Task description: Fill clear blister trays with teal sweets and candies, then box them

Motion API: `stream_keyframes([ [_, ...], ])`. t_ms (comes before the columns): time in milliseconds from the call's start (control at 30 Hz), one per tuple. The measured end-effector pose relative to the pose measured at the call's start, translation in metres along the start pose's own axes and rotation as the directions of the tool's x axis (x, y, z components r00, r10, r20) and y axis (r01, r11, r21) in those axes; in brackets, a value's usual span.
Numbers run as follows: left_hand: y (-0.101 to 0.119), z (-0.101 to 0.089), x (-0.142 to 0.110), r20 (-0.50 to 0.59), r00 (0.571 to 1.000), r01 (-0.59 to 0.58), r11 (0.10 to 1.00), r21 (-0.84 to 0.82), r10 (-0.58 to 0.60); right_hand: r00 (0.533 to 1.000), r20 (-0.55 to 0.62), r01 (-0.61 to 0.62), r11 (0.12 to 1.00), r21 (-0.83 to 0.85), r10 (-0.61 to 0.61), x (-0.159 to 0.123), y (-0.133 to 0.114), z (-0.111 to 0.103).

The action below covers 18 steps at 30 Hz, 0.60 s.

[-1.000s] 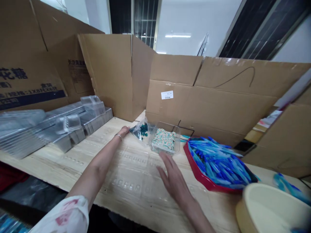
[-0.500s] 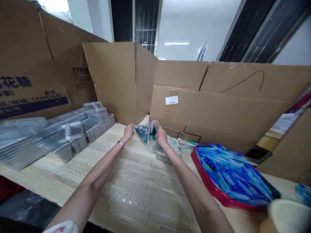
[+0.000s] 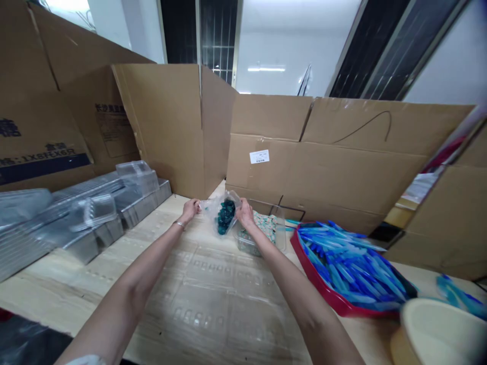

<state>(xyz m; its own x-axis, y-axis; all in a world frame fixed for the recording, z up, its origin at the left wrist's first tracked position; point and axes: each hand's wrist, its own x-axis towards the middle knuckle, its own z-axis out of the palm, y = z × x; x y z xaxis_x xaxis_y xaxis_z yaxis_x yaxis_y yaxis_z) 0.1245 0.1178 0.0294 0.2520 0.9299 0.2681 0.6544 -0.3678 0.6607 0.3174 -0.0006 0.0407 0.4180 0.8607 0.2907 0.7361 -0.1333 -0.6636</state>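
Observation:
A clear plastic bag [image 3: 215,209] with dark teal pieces [image 3: 225,216] bunched inside hangs between my two hands, just over the table. My left hand [image 3: 190,208] is closed on the bag's left end. Fingers of my right hand [image 3: 245,213] pinch its right edge near the top. Right beside the bag stands a clear plastic container [image 3: 280,233] full of small pale and teal pieces [image 3: 266,226]; my right wrist passes in front of it. What the small pieces are, I cannot make out.
A red tray [image 3: 327,291] heaped with blue pen-like sticks [image 3: 353,263] stands to the right, near a cream tub [image 3: 437,334]. Stacked clear plastic trays [image 3: 87,218] line the left. Cardboard [image 3: 323,167] walls the back. A clear moulded sheet [image 3: 213,289] lies on the wooden table [image 3: 167,314].
The teal pieces have slid from the bag's left end toward its right side, into a clump. Both hands keep hold of the bag. The view has shifted slightly right.

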Motion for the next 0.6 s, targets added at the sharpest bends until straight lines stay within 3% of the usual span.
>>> stream_keyframes([
  [133, 0.007, -0.007, -0.025, -0.049, 0.996, -0.072, 0.996, 0.046, 0.074, 1.0, 0.025, 0.001, 1.0, 0.027, -0.001, -0.001, -0.002, -0.002],
  [200, 0.02, 0.0, -0.037, 0.017, 0.986, -0.166, 0.984, 0.061, 0.166, 1.0, 0.028, 0.004, 0.999, 0.035, -0.005, -0.002, -0.003, -0.002],
  [300, 0.04, 0.026, -0.049, 0.212, 0.937, -0.299, 0.951, 0.077, 0.277, 1.0, 0.018, -0.001, 1.0, 0.031, 0.0, -0.005, -0.005, -0.003],
  [400, 0.051, 0.058, -0.053, 0.336, 0.901, -0.337, 0.931, 0.141, 0.276, 1.0, 0.012, -0.007, 1.0, 0.014, 0.007, -0.008, -0.004, -0.002],
  [600, 0.048, 0.098, -0.066, 0.346, 0.923, -0.276, 0.919, 0.281, 0.171, 0.999, 0.016, 0.031, 1.0, -0.003, -0.031, -0.009, 0.0, 0.004],
])
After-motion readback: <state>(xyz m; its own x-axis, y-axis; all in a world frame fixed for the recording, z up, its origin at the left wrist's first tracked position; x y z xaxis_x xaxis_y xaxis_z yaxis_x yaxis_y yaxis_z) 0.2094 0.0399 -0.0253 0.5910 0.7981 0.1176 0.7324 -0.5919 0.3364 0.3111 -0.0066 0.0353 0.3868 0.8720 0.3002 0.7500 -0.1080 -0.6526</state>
